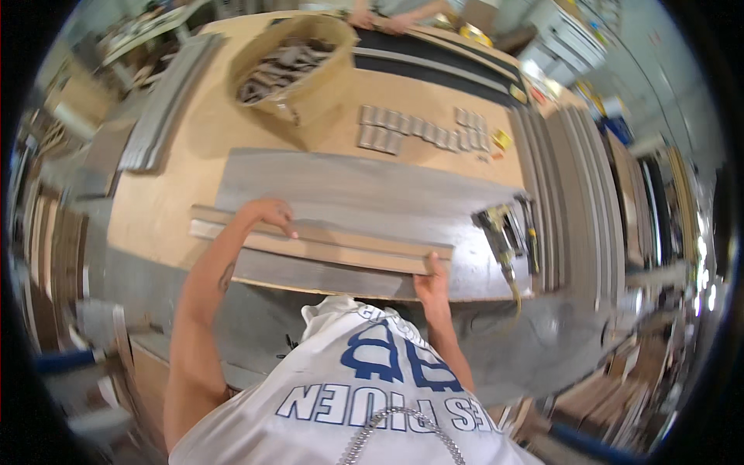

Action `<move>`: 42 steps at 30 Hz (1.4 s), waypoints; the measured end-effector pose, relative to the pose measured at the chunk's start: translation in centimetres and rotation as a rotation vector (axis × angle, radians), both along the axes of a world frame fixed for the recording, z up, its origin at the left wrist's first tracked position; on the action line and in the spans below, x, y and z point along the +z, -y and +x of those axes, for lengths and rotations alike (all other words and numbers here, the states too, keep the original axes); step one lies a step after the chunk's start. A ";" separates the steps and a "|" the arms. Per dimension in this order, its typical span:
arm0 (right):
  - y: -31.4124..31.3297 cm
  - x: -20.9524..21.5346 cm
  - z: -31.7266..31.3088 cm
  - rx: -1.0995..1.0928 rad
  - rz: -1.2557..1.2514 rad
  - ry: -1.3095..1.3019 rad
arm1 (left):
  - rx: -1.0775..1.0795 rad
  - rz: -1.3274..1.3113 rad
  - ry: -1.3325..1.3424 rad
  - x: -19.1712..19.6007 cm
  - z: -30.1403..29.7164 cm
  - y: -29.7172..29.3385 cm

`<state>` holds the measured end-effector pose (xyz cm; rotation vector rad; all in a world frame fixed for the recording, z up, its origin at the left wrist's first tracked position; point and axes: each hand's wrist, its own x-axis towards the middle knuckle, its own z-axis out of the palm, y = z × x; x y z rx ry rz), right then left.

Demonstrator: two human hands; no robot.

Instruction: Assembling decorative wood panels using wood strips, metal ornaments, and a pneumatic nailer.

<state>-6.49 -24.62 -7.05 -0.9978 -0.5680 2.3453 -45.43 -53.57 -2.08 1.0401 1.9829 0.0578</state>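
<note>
A long wooden strip (333,249), tan with a lengthwise groove and grey edges, lies across a grey panel (341,184) at the near side of the table. My left hand (267,213) rests over its left half, one finger stretched down onto the wood and the other fingers partly bent. At the strip's right end, my right hand (432,280) grips the near edge, thumb on top and fingers hidden below. To the right of the strip, a nail gun (500,236) with a hose lies on the panel, beside a hammer (530,232).
Beyond the panel stands a large cardboard box (322,105) full of small pieces. Several small blocks (422,128) sit in rows beside it. Grey boards are stacked at left (172,105) and right (581,201). Another person's hands (387,22) work at the far edge.
</note>
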 end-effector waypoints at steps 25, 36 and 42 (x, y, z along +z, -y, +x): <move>-2.1 4.3 -1.1 0.487 1.108 1.170 | 0.237 0.872 -0.407 -1.0 13.9 -4.7; -11.3 0.9 -25.9 0.428 1.535 0.824 | 0.386 0.885 -0.443 -1.0 15.7 -5.7; -11.5 1.0 -29.1 0.429 1.596 0.899 | 0.443 0.894 -0.463 -1.1 16.6 -5.5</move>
